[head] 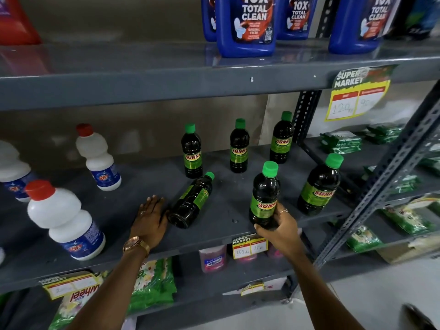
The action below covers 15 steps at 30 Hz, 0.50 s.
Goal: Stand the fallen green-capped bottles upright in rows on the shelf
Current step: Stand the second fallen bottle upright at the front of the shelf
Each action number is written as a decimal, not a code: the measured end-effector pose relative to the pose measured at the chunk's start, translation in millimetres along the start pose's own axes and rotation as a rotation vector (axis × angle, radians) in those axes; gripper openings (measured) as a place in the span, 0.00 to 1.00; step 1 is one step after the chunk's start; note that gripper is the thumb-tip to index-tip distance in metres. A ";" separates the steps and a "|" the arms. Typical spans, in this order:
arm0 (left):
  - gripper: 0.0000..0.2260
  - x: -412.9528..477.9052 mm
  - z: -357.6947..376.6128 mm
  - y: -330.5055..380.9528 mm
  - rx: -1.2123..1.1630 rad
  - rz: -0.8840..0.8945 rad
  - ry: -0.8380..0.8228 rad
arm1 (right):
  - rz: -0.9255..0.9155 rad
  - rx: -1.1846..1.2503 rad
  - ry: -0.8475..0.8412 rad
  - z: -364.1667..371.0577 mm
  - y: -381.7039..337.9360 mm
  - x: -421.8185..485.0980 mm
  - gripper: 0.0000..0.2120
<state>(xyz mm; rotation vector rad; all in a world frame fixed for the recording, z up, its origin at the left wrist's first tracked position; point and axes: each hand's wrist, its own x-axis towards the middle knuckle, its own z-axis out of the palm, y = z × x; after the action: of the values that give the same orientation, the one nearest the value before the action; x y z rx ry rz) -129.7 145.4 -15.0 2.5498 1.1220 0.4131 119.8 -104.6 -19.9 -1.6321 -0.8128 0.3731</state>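
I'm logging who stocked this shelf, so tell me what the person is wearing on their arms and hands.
Both forearms are bare, with no sleeves in view. The left hand has a rose-gold wristwatch with a round face and metal band at the wrist, plus a thin ring on one finger. The right hand wears a thin ring too. No gloves.

Even indoor light, moderately bright; soft glare on top shelf. Wide-angle bend at edges, uprights lean. Corners soft, slightly blurred.
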 end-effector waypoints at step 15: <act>0.22 -6.5 -10.9 -12.6 -0.029 0.072 -0.100 | -0.066 -0.066 0.020 91.5 -38.6 -72.0 0.17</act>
<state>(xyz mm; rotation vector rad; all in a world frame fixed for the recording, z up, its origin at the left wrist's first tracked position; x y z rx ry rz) -146.4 150.4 -11.0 2.5608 0.9840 0.3128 -1.4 -85.7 -18.5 -1.6628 -0.8696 0.2856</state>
